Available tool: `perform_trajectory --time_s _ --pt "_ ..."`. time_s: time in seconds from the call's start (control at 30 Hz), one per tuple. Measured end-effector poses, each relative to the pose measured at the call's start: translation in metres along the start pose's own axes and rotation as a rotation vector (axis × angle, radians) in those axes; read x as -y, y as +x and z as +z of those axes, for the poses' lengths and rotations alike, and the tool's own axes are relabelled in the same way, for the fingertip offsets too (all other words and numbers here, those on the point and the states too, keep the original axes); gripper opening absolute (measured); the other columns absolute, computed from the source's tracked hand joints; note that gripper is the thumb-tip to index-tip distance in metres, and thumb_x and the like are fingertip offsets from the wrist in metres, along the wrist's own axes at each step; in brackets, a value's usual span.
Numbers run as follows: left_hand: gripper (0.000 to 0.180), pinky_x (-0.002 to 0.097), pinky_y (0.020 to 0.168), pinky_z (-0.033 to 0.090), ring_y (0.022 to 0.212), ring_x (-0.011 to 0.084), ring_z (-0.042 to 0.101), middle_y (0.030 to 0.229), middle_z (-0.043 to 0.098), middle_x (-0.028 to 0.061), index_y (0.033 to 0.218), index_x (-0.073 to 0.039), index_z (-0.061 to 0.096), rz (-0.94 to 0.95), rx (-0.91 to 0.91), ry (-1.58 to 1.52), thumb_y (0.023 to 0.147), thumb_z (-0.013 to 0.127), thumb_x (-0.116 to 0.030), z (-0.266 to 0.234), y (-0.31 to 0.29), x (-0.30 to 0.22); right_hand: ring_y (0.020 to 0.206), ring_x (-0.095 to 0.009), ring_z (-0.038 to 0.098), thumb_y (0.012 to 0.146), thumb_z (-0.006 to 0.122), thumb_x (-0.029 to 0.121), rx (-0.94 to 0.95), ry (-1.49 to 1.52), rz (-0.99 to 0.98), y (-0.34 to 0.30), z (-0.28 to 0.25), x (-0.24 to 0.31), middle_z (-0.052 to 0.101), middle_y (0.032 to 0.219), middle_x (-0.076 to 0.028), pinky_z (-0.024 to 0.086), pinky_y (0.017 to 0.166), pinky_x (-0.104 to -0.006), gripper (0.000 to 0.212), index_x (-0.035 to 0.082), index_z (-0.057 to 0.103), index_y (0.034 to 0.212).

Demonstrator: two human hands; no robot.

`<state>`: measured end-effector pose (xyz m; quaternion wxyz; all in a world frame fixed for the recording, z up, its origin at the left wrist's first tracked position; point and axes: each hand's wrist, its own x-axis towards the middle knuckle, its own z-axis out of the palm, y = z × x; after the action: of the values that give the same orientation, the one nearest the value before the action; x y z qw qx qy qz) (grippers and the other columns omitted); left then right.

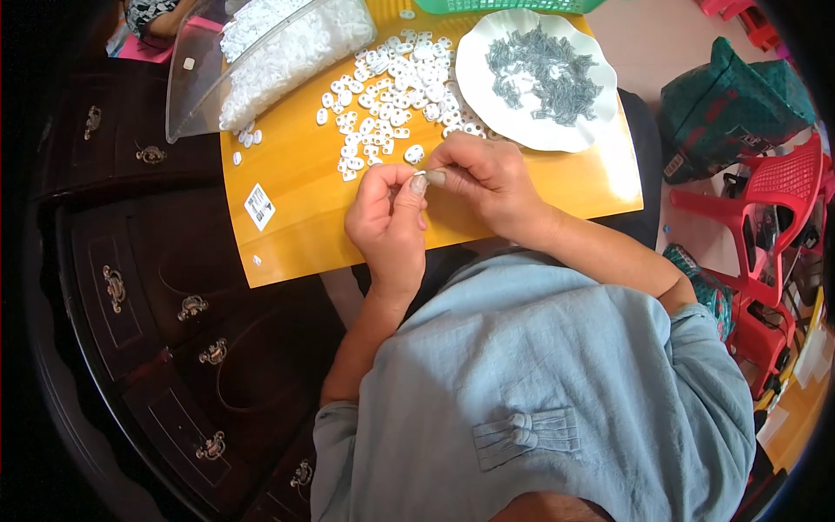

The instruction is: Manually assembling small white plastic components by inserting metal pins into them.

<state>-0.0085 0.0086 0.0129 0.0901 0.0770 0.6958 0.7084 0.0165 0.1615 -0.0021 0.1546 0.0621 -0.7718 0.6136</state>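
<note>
My left hand [391, 213] and my right hand [496, 187] meet over the near part of the yellow table [330, 235]. Thumbs and fingers of both are pinched around a small white plastic piece [420, 174], mostly hidden by the fingertips. Just beyond them a white oval piece with dark holes [414, 154] lies on the tabletop. Farther back spreads a loose pile of similar white pieces [383, 104], some oval, some open with two holes. Right of the pile, a white wavy-rimmed plate [474, 65] holds many thin grey slivers [557, 78] and a few white bits.
A clear plastic bin [196, 83] full of white pieces leans at the back left. Behind the plate stands a green basket [496, 4]. Dark wooden drawers [174, 304] flank the table's left. Red plastic chairs [765, 209] and a green bag [731, 113] are at right. Another person's arm [170, 22] shows far left.
</note>
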Motion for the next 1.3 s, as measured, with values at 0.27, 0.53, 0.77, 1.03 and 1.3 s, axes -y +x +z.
perform_trajectory --time_s 0.27,0.53,0.77,1.03,1.3 --pt "0.000 0.0195 0.048 0.041 0.054 0.0062 0.050 0.072 0.059 0.0031 0.093 0.000 0.060 -0.183 -0.071 -0.206 0.092 0.060 0.000 -0.002 -0.003 0.008 0.070 -0.023 0.060 0.088 0.066 0.003 -0.012 -0.069 -0.093 -0.003 0.011 -0.011 0.060 0.080 -0.010 0.047 0.063 -0.0312 0.009 0.001 0.062 0.095" --pt "0.006 0.0212 0.048 0.044 0.057 0.0080 0.054 0.077 0.061 0.0053 0.096 0.002 0.060 -0.229 -0.093 -0.299 0.094 0.060 -0.003 -0.006 -0.004 0.003 0.074 -0.029 0.061 0.084 0.065 -0.002 -0.029 -0.198 -0.230 -0.006 0.012 -0.010 0.058 0.080 -0.012 0.048 0.065 -0.0348 0.014 0.002 0.061 0.097" --pt "0.008 0.0205 0.050 0.046 0.059 0.0069 0.055 0.079 0.062 0.0050 0.100 0.003 0.061 -0.212 -0.076 -0.216 0.094 0.060 -0.002 -0.006 -0.004 -0.002 0.074 -0.033 0.060 0.080 0.065 0.002 -0.044 -0.234 -0.243 -0.004 0.013 -0.011 0.058 0.079 -0.013 0.049 0.061 -0.0404 0.014 0.004 0.057 0.091" --pt "0.003 0.0188 0.050 0.043 0.056 0.0043 0.049 0.074 0.058 0.0020 0.096 0.001 0.060 -0.095 -0.119 -0.086 0.094 0.060 -0.002 0.005 -0.010 0.004 0.072 -0.033 0.059 0.079 0.064 0.003 -0.066 -0.259 -0.259 -0.004 0.017 -0.015 0.057 0.079 -0.012 0.047 0.059 -0.0419 0.015 0.005 0.056 0.091" --pt "0.002 0.0202 0.058 0.043 0.062 0.0072 0.052 0.076 0.060 0.0011 0.091 0.000 0.060 0.128 -0.216 0.069 0.091 0.062 0.001 0.007 -0.009 0.030 0.073 -0.036 0.057 0.080 0.061 -0.003 -0.061 -0.279 -0.256 -0.004 0.021 -0.012 0.055 0.080 -0.016 0.046 0.063 -0.0411 0.014 0.002 0.055 0.093"
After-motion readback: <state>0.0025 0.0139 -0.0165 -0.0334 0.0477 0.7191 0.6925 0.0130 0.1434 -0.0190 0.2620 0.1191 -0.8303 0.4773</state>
